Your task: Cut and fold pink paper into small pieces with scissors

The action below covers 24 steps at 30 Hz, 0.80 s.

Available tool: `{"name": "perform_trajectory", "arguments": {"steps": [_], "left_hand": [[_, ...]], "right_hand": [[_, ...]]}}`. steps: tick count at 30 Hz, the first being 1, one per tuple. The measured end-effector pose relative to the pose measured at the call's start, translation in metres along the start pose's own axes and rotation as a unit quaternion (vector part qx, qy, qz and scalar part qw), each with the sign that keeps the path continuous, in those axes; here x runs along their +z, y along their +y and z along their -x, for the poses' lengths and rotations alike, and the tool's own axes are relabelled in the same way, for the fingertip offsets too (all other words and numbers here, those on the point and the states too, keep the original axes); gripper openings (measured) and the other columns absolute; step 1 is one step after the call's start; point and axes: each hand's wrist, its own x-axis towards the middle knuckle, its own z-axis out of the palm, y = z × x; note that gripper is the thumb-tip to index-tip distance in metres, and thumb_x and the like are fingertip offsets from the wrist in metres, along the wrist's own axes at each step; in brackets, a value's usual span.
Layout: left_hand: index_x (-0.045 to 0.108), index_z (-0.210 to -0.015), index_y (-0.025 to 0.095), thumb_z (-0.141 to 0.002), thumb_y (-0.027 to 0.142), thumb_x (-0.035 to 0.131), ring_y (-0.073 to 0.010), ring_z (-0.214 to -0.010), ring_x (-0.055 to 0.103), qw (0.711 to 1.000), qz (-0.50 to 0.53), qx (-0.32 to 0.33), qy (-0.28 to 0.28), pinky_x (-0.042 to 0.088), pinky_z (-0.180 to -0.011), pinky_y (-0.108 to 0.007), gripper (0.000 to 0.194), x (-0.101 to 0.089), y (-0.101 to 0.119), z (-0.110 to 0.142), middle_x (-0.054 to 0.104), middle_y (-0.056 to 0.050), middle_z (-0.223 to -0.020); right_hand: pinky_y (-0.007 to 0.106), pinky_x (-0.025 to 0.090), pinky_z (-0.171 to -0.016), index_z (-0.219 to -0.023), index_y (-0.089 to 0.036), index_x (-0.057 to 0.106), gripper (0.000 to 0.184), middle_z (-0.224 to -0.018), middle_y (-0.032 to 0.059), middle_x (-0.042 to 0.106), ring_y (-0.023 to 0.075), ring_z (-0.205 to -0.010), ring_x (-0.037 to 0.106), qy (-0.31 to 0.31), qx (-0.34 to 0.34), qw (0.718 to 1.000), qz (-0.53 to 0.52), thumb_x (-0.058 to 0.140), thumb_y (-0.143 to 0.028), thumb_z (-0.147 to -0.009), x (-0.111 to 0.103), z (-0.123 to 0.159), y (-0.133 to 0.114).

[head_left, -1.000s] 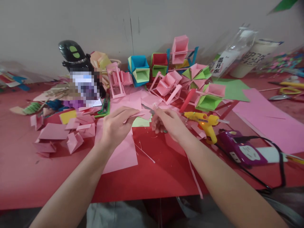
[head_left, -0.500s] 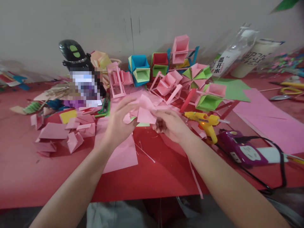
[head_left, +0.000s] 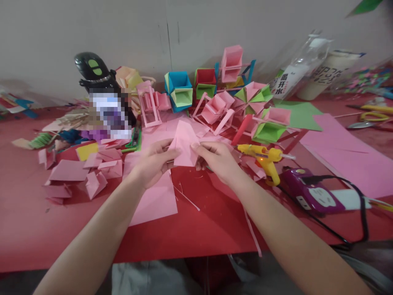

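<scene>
Between both hands, above the middle of the table, is a folded piece of pink paper with a pointed top and creases. My left hand pinches its left edge, thumb in front and fingers behind. On the opposite edge my right hand grips with thumb and curled fingers. A small green bit shows under the right fingers; I cannot tell what it belongs to. Beneath the left forearm lies a pink sheet. Folded pink paper pieces are heaped to the left.
A yellow hot glue gun lies right of my right hand, near a purple power strip with a black cable. Paper models line the wall. A phone leans on a black stand. A bottle and scissors are at right.
The pink paper has turned from lying nearly flat to facing me upright. My left fingers lifted off, then closed on its left edge. A metal blade by the right hand is now hidden.
</scene>
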Motion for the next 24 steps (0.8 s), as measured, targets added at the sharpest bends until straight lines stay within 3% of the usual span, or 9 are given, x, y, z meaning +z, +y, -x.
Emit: {"name": "perform_trajectory", "arguments": {"steps": [4, 8, 13, 19, 24], "left_hand": [[0.071, -0.105, 0.013, -0.071, 0.024, 0.081, -0.0212, -0.084, 0.073, 1.000, 0.007, 0.012, 0.015, 0.059, -0.074, -0.031, 0.037, -0.002, -0.006, -0.003, 0.077, -0.010, -0.097], [0.072, -0.098, 0.014, -0.069, 0.019, 0.082, -0.0161, -0.073, 0.070, 1.000, 0.005, -0.008, 0.012, 0.057, -0.068, -0.027, 0.031, -0.003, -0.006, -0.004, 0.075, -0.006, -0.085], [0.070, -0.087, 0.017, -0.065, 0.013, 0.081, -0.0093, -0.060, 0.061, 0.999, 0.019, -0.014, 0.046, 0.052, -0.059, -0.021, 0.025, -0.005, -0.008, -0.005, 0.065, 0.002, -0.069], [0.062, -0.069, 0.018, -0.062, 0.012, 0.079, -0.0083, -0.054, 0.054, 0.991, 0.061, -0.033, 0.112, 0.048, -0.054, -0.022, 0.020, -0.003, -0.004, -0.007, 0.059, 0.004, -0.063], [0.070, -0.081, 0.017, -0.062, 0.009, 0.072, -0.0094, -0.058, 0.055, 0.990, 0.057, -0.030, 0.127, 0.046, -0.057, -0.022, 0.021, -0.004, 0.003, -0.005, 0.064, 0.001, -0.068]], "right_hand": [[0.028, 0.049, -0.060, -0.084, -0.020, 0.062, 0.028, -0.073, 0.0014, 0.068, 0.0148, -0.063, 0.063, 0.040, -0.074, 0.994, 0.070, 0.071, -0.047, -0.085, 0.000, -0.001, 0.007], [0.032, 0.051, -0.074, -0.111, -0.020, 0.062, 0.030, -0.089, 0.0036, 0.070, 0.0182, -0.081, 0.066, 0.085, -0.116, 0.982, 0.120, 0.068, -0.036, -0.087, -0.001, -0.001, 0.010], [0.034, 0.053, -0.078, -0.118, -0.023, 0.065, 0.028, -0.098, 0.0053, 0.072, 0.0209, -0.090, 0.068, 0.084, -0.170, 0.966, 0.175, 0.063, -0.033, -0.092, 0.000, 0.003, 0.008], [0.035, 0.054, -0.084, -0.123, -0.024, 0.070, 0.029, -0.120, 0.0074, 0.073, 0.0213, -0.098, 0.068, 0.055, -0.238, 0.942, 0.230, 0.058, -0.031, -0.097, 0.000, 0.005, 0.005], [0.031, 0.055, -0.074, -0.123, -0.024, 0.072, 0.029, -0.113, 0.0065, 0.074, 0.0189, -0.095, 0.068, 0.029, -0.275, 0.930, 0.241, 0.059, -0.030, -0.097, 0.000, 0.005, 0.004]]}}
